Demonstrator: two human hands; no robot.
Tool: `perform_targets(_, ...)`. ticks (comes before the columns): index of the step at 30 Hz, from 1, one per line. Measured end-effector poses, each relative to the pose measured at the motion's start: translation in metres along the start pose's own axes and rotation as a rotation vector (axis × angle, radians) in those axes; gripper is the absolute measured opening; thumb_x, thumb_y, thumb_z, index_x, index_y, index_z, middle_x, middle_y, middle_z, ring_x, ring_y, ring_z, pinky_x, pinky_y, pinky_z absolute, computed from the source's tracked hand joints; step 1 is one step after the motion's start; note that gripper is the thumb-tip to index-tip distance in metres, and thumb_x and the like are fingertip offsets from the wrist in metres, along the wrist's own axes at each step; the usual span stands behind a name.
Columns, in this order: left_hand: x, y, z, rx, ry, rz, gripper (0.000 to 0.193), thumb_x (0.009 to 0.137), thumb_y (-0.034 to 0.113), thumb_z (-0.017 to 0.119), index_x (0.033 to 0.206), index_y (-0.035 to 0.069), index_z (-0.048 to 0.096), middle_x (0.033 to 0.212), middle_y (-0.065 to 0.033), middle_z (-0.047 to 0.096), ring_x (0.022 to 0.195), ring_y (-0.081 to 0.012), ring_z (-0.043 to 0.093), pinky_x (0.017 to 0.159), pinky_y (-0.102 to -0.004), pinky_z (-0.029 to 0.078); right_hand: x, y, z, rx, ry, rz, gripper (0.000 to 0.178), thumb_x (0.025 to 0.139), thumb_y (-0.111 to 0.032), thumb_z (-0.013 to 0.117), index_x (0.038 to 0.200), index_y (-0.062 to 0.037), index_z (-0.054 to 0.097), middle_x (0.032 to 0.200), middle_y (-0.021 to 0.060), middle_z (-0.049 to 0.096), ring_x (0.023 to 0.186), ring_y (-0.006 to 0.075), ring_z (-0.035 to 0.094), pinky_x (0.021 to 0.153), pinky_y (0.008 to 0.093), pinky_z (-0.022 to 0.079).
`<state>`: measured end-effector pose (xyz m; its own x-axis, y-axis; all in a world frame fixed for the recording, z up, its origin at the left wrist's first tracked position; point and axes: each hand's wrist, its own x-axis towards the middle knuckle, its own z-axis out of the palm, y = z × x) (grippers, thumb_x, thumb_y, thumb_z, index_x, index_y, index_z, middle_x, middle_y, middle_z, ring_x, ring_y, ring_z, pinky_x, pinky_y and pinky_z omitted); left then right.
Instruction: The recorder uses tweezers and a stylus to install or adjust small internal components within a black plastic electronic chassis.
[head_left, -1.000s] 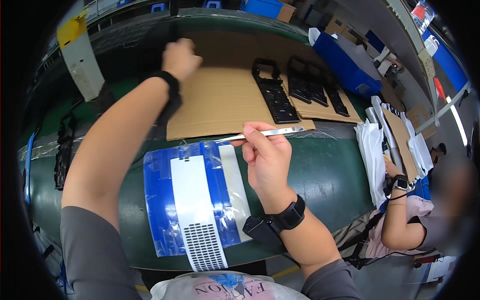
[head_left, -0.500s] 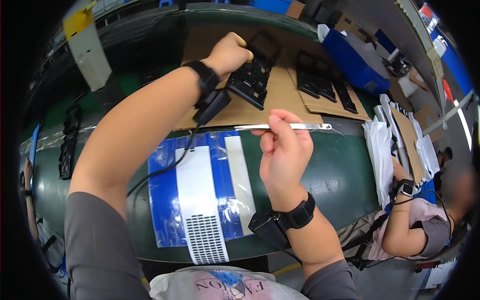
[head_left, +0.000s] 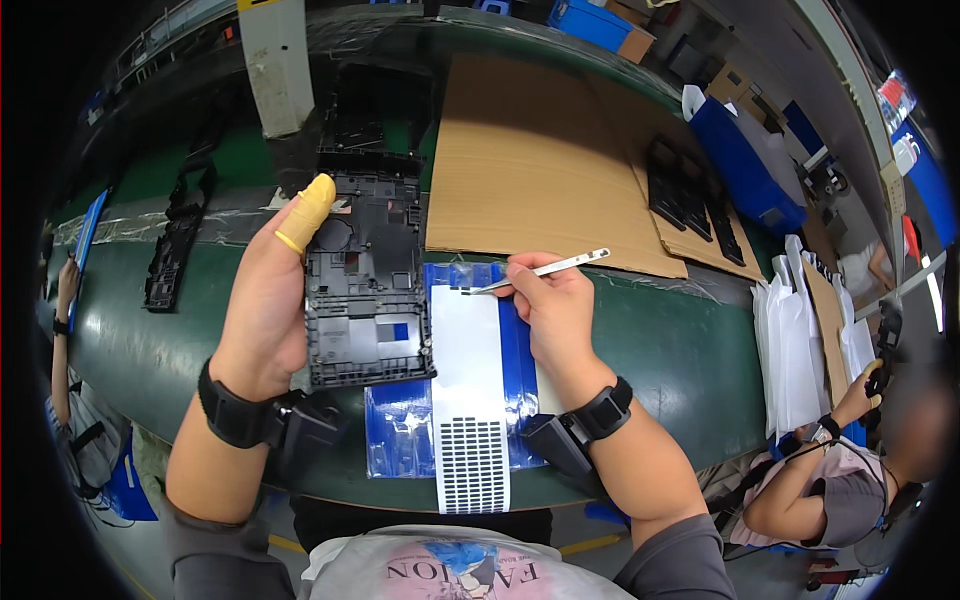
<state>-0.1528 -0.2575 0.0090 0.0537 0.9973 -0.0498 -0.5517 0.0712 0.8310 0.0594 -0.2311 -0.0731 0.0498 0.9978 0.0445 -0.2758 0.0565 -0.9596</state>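
Note:
My left hand [head_left: 262, 315], a yellow finger cot on its thumb, grips a black plastic housing [head_left: 372, 265] by its left side. The housing is held up over the table, showing ribs, slots and a rectangular opening. In my right hand [head_left: 560, 315] are metal tweezers [head_left: 567, 264], pinched between thumb and fingers. Their tips are at small black pieces near the top of a white sheet [head_left: 466, 355]. Rows of small black rectangles cover the sheet's near end. Beneath the sheet is a blue and clear plastic bag [head_left: 392, 430]. The housing covers part of both.
Brown cardboard [head_left: 530, 150] lies at the back, with several black frames [head_left: 682, 205] on its right part. Beyond are a blue bin [head_left: 750, 165] and white bags [head_left: 785, 345]. A co-worker's hand [head_left: 855, 400] is at right, another person's arm [head_left: 66, 300] at far left, near a black part [head_left: 172, 258].
My left hand has brought the black housing from the cardboard toward me, left of the sheet. The tweezers in my right hand have swung so their tips point down at the sheet's top.

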Motion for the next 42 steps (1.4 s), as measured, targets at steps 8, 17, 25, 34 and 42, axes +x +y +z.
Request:
perform_targets(8,0.002,-0.018,-0.012,-0.258,-0.066,-0.153,0.028,0.087,0.026,0.042,0.096,0.002,0.051,0.089,-0.0076,0.058,0.078,-0.0164,0.057,0.070,-0.0297,0.047,-0.002,0.000,0.005,-0.045,0.017,0.018,0.010,0.075,-0.001,0.054,0.083,0.0039,0.055,0.063,0.0102,0.057,0.045,0.0053,0.041,0.040,0.0165,0.029)
perform_targets(17,-0.010,-0.046,-0.008,-0.322,-0.097,-0.246,0.043,0.087,0.037,0.036,0.114,0.004,0.040,0.108,-0.0099,0.051,0.097,-0.0207,0.050,0.084,-0.0357,0.041,-0.035,-0.039,0.011,0.104,-0.097,-0.012,0.016,0.076,-0.001,0.053,0.091,0.0048,0.052,0.069,0.0139,0.058,0.047,0.0050,0.040,0.044,0.0154,0.031)
perform_targets(25,-0.028,-0.044,0.005,-0.325,-0.192,-0.386,0.044,0.088,0.040,0.028,0.118,0.008,0.036,0.112,-0.0081,0.048,0.100,-0.0184,0.049,0.083,-0.0343,0.042,-0.072,-0.044,0.031,0.052,-0.220,0.002,0.016,0.077,-0.001,0.054,0.093,0.0031,0.053,0.076,0.0113,0.061,0.056,0.0050,0.050,0.046,0.0152,0.034)
perform_targets(34,-0.027,-0.044,0.005,-0.337,-0.166,-0.398,0.047,0.088,0.041,0.028,0.119,0.007,0.035,0.112,-0.0080,0.048,0.101,-0.0191,0.049,0.084,-0.0342,0.041,-0.074,-0.045,0.030,0.080,-0.270,-0.022,0.016,0.077,0.004,0.052,0.093,0.0050,0.052,0.079,0.0109,0.060,0.069,0.0110,0.057,0.055,0.0175,0.041)
perform_targets(42,-0.029,-0.043,0.003,-0.372,-0.191,-0.410,0.041,0.087,0.033,0.033,0.120,0.008,0.033,0.113,-0.0065,0.046,0.104,-0.0176,0.046,0.085,-0.0326,0.041,-0.073,-0.043,0.028,0.049,-0.271,-0.027,0.016,0.077,0.003,0.052,0.093,0.0052,0.052,0.078,0.0111,0.060,0.066,0.0098,0.056,0.052,0.0164,0.039)
